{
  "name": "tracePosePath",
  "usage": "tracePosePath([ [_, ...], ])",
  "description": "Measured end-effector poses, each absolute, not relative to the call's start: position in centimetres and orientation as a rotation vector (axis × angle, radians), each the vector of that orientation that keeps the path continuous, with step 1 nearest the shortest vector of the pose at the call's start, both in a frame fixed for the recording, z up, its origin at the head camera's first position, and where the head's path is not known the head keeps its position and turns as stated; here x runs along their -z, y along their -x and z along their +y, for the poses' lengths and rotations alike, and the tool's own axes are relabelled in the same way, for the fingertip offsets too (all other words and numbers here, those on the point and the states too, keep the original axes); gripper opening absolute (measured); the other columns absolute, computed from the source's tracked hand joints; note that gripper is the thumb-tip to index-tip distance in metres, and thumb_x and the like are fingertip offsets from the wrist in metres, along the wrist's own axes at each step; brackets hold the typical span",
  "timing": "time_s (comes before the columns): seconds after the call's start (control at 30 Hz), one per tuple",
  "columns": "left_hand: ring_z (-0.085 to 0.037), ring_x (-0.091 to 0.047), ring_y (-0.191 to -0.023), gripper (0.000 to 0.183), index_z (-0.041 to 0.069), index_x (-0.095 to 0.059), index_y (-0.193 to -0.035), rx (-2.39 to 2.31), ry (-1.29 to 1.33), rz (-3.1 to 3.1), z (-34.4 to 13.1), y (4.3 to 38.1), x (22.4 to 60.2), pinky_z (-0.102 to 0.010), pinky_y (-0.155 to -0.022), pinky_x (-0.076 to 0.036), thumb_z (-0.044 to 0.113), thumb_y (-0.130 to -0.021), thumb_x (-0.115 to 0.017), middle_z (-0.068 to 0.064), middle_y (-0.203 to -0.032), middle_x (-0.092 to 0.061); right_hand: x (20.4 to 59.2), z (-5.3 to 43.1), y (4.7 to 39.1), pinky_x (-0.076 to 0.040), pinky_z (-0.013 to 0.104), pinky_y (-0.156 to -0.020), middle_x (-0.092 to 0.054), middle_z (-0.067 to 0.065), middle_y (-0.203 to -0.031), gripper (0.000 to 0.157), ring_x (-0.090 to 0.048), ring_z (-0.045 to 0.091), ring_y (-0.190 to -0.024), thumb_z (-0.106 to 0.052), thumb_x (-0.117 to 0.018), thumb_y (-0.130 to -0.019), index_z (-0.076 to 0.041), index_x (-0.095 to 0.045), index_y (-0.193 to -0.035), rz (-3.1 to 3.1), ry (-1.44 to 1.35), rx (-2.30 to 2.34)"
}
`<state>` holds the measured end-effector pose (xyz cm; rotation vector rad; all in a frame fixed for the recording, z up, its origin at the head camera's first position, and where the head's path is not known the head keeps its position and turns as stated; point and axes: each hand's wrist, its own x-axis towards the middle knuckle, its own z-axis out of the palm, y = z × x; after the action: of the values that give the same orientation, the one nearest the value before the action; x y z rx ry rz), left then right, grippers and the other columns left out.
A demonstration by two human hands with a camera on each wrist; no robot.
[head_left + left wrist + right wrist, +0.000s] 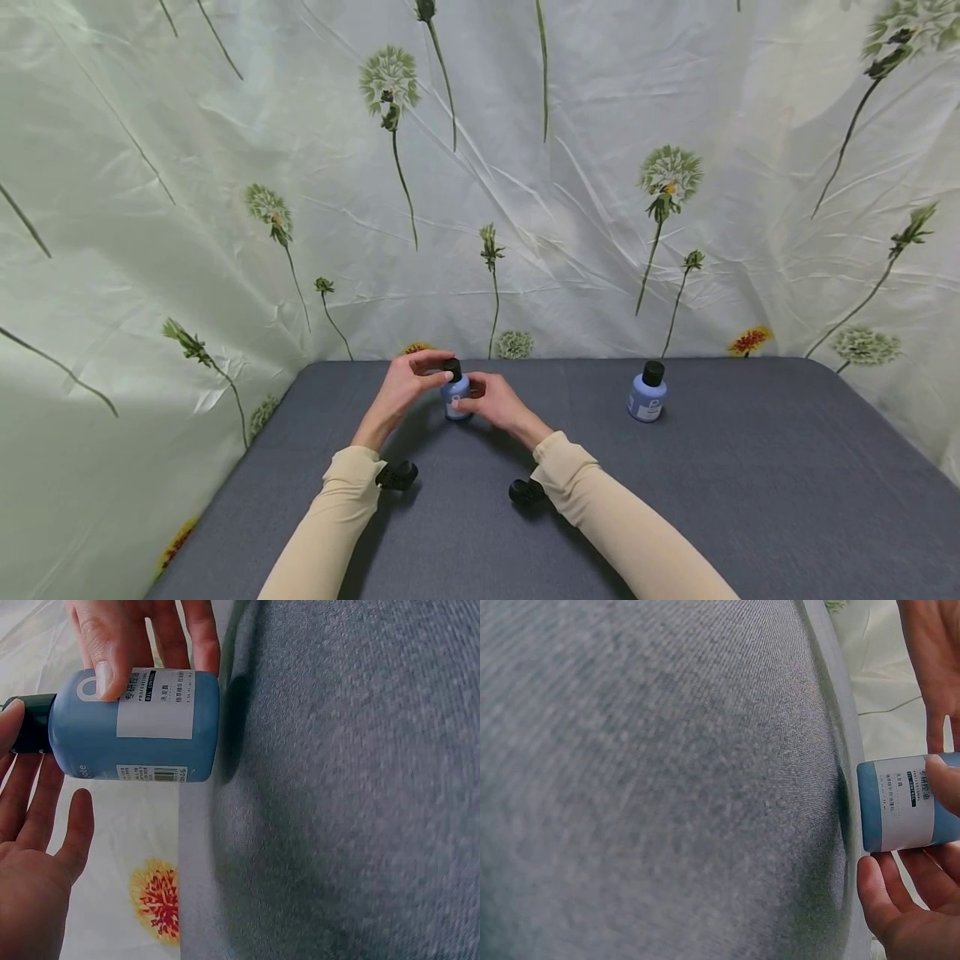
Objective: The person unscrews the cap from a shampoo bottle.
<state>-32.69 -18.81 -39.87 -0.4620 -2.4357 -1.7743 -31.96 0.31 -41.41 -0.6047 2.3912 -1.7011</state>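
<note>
A small blue shampoo bottle (458, 388) with a black cap (36, 724) and a white label (155, 712) is held upright at the far part of the table. My left hand (399, 392) pinches the cap from the left, thumb on the near side and fingers behind. From the right, my right hand (501, 403) grips the bottle's body, its thumb pressing the label. In the right wrist view the cap lies outside the frame, and the bottle's base (870, 806) is close over the cloth.
A second blue bottle (645, 398) with a black cap stands upright to the right on the dark grey tablecloth (480, 542). Behind the table's far edge hangs a pale curtain (585, 275) with a dandelion print. Black wrist cameras (397, 476) sit at both cuffs.
</note>
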Motion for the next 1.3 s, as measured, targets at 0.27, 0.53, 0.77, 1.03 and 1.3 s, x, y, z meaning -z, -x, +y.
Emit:
tracePosePath([
  [0.27,-0.034,-0.060,-0.112,0.040,0.006,-0.067,-0.126,1.813,0.471,-2.452,-18.2,32.2,39.7,-0.048,-0.095,-0.046,0.019,-0.089,-0.075,-0.011,-0.119,-0.066,41.3,0.9,31.2,-0.052,0.038,-0.085,-0.066,0.013,-0.116,0.044,-0.063,0.026,-0.107,-0.012,-0.073,-0.090,0.001,-0.059,-0.129,2.406,0.570,1.673],
  [0.53,-0.037,-0.061,-0.109,0.039,-0.003,-0.064,-0.126,1.809,0.534,-2.456,-17.3,30.3,37.0,-0.047,-0.093,-0.047,0.011,-0.091,-0.072,-0.015,-0.117,-0.066,40.4,1.7,30.3,-0.053,0.037,-0.080,-0.066,0.012,-0.115,0.044,-0.064,0.025,-0.104,-0.013,-0.072,-0.090,-0.001,-0.060,-0.131,2.409,0.599,1.691],
  [0.77,-0.034,-0.063,-0.107,0.037,0.000,-0.065,-0.126,1.817,0.556,-2.460,-16.8,29.4,36.3,-0.046,-0.092,-0.048,0.010,-0.091,-0.071,-0.014,-0.118,-0.066,40.4,2.2,30.0,-0.053,0.038,-0.081,-0.067,0.011,-0.113,0.044,-0.064,0.024,-0.102,-0.015,-0.074,-0.089,-0.002,-0.061,-0.130,2.471,0.608,1.690],
  [1.03,-0.031,-0.063,-0.107,0.041,0.002,-0.064,-0.128,1.833,0.577,-2.439,-16.7,31.6,38.5,-0.046,-0.092,-0.048,0.013,-0.090,-0.073,-0.015,-0.120,-0.066,40.3,2.9,29.5,-0.052,0.040,-0.082,-0.068,0.010,-0.114,0.048,-0.063,0.025,-0.103,-0.017,-0.076,-0.087,-0.002,-0.061,-0.131,2.548,0.578,1.671],
  [1.3,-0.026,-0.066,-0.102,0.041,0.006,-0.068,-0.124,1.832,0.602,-2.418,-16.0,31.4,38.7,-0.042,-0.088,-0.050,0.021,-0.088,-0.077,-0.009,-0.115,-0.068,40.1,3.7,28.9,-0.052,0.040,-0.083,-0.067,0.009,-0.116,0.047,-0.062,0.027,-0.106,-0.018,-0.074,-0.089,-0.004,-0.061,-0.131,2.562,0.574,1.652],
])
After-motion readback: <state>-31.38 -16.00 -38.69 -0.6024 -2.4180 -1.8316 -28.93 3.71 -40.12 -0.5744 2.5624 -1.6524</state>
